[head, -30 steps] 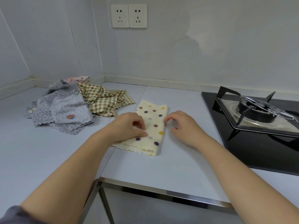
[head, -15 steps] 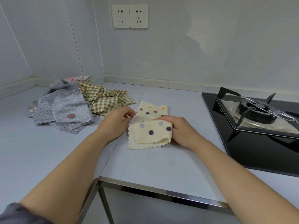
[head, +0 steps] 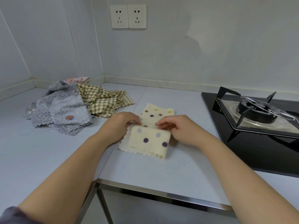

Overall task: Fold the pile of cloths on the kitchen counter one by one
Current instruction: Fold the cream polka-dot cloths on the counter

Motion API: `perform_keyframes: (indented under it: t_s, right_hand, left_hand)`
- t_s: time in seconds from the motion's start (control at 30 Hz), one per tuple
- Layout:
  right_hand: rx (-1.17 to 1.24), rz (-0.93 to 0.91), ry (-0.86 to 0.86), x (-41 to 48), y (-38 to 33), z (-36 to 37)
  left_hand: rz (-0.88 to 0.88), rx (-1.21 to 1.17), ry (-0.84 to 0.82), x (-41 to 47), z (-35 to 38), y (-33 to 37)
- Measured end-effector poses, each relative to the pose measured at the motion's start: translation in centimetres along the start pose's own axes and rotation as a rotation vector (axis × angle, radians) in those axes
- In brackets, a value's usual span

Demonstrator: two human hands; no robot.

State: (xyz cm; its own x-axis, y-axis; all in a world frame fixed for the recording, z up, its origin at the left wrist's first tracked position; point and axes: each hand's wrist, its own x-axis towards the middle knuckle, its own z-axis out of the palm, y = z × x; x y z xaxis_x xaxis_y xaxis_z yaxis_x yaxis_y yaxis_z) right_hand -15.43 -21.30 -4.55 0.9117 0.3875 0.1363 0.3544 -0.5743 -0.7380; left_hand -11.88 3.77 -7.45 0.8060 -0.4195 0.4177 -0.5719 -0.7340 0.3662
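Observation:
A cream polka-dot cloth (head: 150, 141) lies on the pale counter (head: 48, 156) in front of me, its near part doubled over into a thick flap with a scalloped hem at the front. My left hand (head: 119, 126) grips the flap's far left corner. My right hand (head: 176, 129) pinches its far right corner between thumb and fingers. The cloth's far end (head: 159, 111) lies flat beyond my fingers. To the left sits the loose pile: a grey dotted cloth (head: 64, 112), a green checked cloth (head: 105, 101) and a pink one (head: 77, 80) at the back.
A black glass gas hob (head: 242, 151) with a burner and pan support (head: 258, 110) fills the right side. The counter's metal front edge (head: 161, 196) runs close below the cloth. Two wall sockets (head: 128, 16) sit above the corner.
The cloth lay flat in a long strip under both hands. Both hands then lifted its near end and brought it over; the flap now rests on the cloth.

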Motion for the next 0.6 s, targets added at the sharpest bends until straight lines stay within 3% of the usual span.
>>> perform_keyframes:
  t_s: [0.13, 0.23, 0.33, 0.47, 0.6]
  right_hand:
    - [0.034, 0.027, -0.069, -1.3, -1.5, -0.2]
    - [-0.041, 0.044, 0.014, -1.3, -1.4, -0.5]
    - [-0.225, 0.072, 0.098, -0.3, -0.6, -1.5]
    - [-0.507, 0.124, 0.028, 1.8, 1.0, -3.5]
    - [-0.536, 0.152, -0.083, 3.6, 2.4, -4.3]
  left_hand:
    - [-0.128, 0.106, 0.086, 0.4, -0.4, 0.4]
    - [-0.266, 0.031, 0.122, 0.8, -0.8, 1.7]
    - [-0.303, 0.072, 0.040, 0.7, -1.8, 3.3]
    - [-0.362, 0.235, -0.149, -1.6, -3.3, 6.2]
    - [-0.393, 0.349, -0.362, -3.0, -3.8, 7.4]
